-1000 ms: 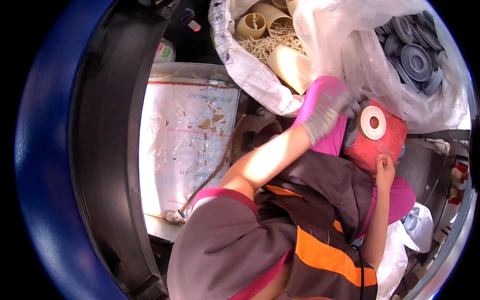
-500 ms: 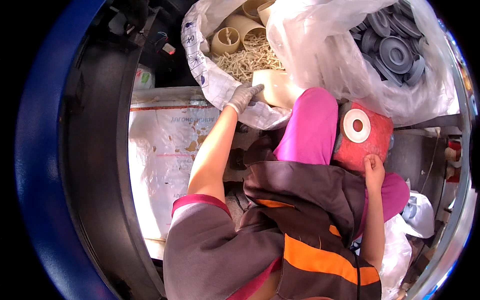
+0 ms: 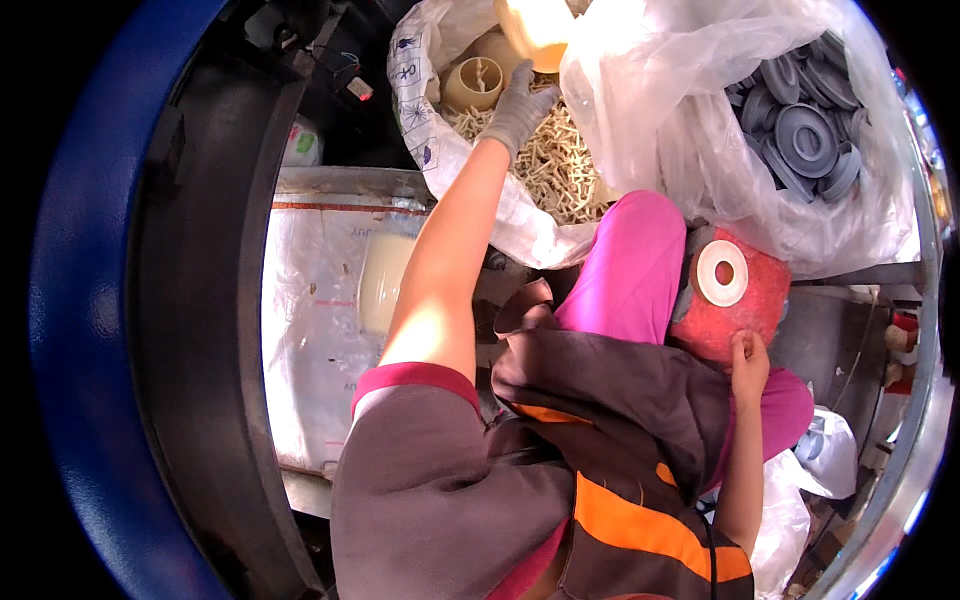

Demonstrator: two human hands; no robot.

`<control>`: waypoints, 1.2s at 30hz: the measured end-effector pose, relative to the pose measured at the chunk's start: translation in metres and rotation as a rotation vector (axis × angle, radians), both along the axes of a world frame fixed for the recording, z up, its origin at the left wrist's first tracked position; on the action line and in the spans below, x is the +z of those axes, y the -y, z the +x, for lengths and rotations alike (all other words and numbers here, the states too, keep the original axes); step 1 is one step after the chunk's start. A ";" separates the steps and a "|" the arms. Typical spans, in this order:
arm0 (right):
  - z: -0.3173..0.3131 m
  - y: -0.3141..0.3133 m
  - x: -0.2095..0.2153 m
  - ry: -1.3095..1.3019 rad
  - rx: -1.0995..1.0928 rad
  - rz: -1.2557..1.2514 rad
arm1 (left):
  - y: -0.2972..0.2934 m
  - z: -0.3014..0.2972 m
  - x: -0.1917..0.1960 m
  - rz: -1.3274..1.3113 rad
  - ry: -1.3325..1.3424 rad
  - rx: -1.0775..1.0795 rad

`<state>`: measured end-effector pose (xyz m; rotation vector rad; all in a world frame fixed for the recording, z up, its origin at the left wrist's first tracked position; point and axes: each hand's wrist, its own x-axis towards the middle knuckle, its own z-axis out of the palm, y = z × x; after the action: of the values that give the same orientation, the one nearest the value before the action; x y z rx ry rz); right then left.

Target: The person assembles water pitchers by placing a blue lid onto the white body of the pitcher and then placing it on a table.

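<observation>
My left hand (image 3: 520, 112), in a pale glove, reaches into the white sack (image 3: 412, 95). Its fingers are apart, with a fingertip at the lower edge of a brightly lit cream plastic cylinder (image 3: 535, 35). Below the hand lie many small cream sticks (image 3: 560, 165), and another cream cylinder (image 3: 472, 84) stands beside it. My bare right hand (image 3: 750, 365) rests closed against a red padded bundle (image 3: 738, 320); what its fingers pinch, if anything, is hidden. A flat white ring (image 3: 703, 272) lies on the bundle just beyond that hand.
At the far right, a clear plastic bag (image 3: 690, 170) holds several grey rings (image 3: 806, 140). Left of my arm, a cream cylinder (image 3: 383, 285) is over the plastic-covered white surface (image 3: 310, 340). A dark metal frame (image 3: 200, 300) runs along the left.
My left hand has moved farther into the sack; the cylinder at its front edge has gone from there. A cream cylinder now appears over the white surface. My right hand stays put.
</observation>
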<state>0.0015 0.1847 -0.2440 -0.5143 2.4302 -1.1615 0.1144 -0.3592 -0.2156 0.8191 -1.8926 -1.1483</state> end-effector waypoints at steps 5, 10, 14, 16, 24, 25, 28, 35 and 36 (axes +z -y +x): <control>0.006 0.003 0.006 0.058 -0.030 -0.085 | -0.011 0.112 0.024 -0.363 0.144 0.078; -0.001 -0.005 -0.003 -0.028 0.053 -0.053 | -0.049 0.286 -0.030 -0.048 1.354 0.322; -0.003 -0.003 0.006 -0.019 0.027 0.057 | -0.128 0.323 -0.046 0.012 1.847 -0.018; -0.006 -0.001 0.002 -0.063 0.065 0.061 | -0.144 0.336 -0.059 -0.090 1.824 -0.056; -0.013 -0.007 -0.003 -0.013 0.046 0.015 | -0.063 0.417 -0.048 0.241 1.460 0.524; -0.013 -0.008 -0.007 0.020 0.034 0.022 | -0.052 0.439 -0.048 0.279 1.405 0.465; -0.011 -0.002 0.000 0.110 0.048 0.015 | -0.032 0.469 -0.031 0.154 1.336 0.618; 0.037 0.045 0.041 0.163 0.046 -0.358 | -0.026 0.323 0.026 0.725 -0.534 0.464; 0.052 0.062 0.064 0.103 0.107 -0.365 | -0.037 0.290 0.024 0.786 -0.529 0.324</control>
<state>0.0539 0.1227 -0.1805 -0.6642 2.0838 -1.5517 0.4047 -0.3223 -0.1912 1.0438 -0.8195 -1.7050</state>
